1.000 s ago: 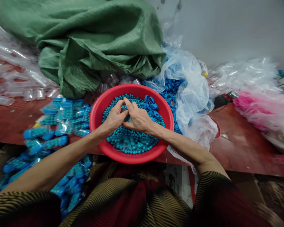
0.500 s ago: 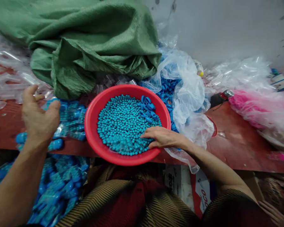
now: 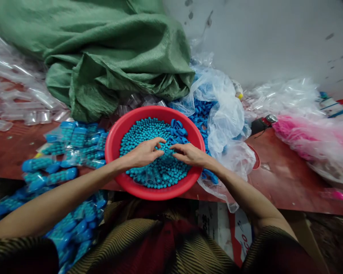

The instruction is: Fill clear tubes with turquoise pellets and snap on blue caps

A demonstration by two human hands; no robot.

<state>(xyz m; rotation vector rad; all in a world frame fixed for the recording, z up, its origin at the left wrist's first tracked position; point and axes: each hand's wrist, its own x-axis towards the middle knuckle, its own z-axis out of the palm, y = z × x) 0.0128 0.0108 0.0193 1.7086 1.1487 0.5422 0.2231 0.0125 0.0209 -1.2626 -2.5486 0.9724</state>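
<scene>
A red plastic basin (image 3: 112, 152) holds a heap of small turquoise beads (image 3: 141, 131). Over the heap is my left hand (image 3: 145, 153), its thumb and fingers apart and no object visible between them. Facing it from the right, my right hand (image 3: 190, 154) has its fingers bent down at the beads. Something hazy, perhaps clear plastic, shows at its fingertips, but I cannot make it out. Blue plastic caps (image 3: 178, 128) lie on the beads toward the back right of the basin. Clear plastic pieces (image 3: 151, 179) rest among the beads near the front.
Filled clear packs with blue caps (image 3: 79, 137) pile up left of the basin, with more below the table edge. Behind are a green woven sack (image 3: 117, 57) and clear containers (image 3: 37, 114). Rightward are a plastic bag (image 3: 225, 110) of blue parts and a pink bundle (image 3: 294, 133).
My left hand has swung right, from above the packs to over the beads in the basin. My right hand has shifted slightly up, and the hands now face each other closely.
</scene>
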